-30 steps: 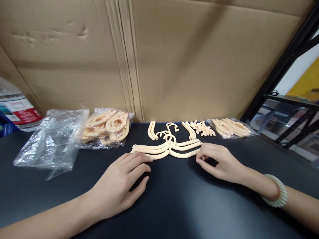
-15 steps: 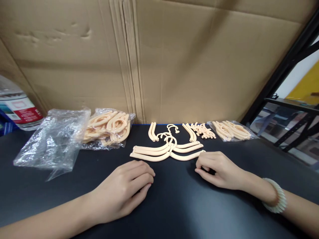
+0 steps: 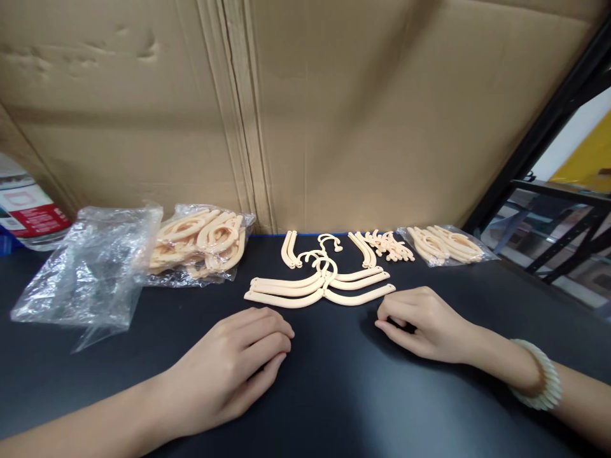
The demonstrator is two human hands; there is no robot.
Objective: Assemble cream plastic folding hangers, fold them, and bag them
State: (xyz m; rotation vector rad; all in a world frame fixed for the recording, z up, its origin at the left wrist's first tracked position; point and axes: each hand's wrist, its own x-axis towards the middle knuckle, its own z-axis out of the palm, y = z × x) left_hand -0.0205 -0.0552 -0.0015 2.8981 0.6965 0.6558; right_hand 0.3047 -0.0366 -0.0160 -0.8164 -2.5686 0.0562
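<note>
Beige hangers [image 3: 298, 302] seem assembled; with left hand [image 3: 243, 356] and right hand [image 3: 424, 324] released, I'd next reach far for bars [image 3: 289, 250].

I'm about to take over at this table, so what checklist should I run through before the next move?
1. Left hand clear of the hangers: ok.
2. Right hand clear of them: cannot tell; it sits very close to the front one's tip.
3. Hangers laid one behind another: ok.
4. Small pieces gathered in a pile: ok.
5. Bag at far right sealed: cannot tell.
</note>
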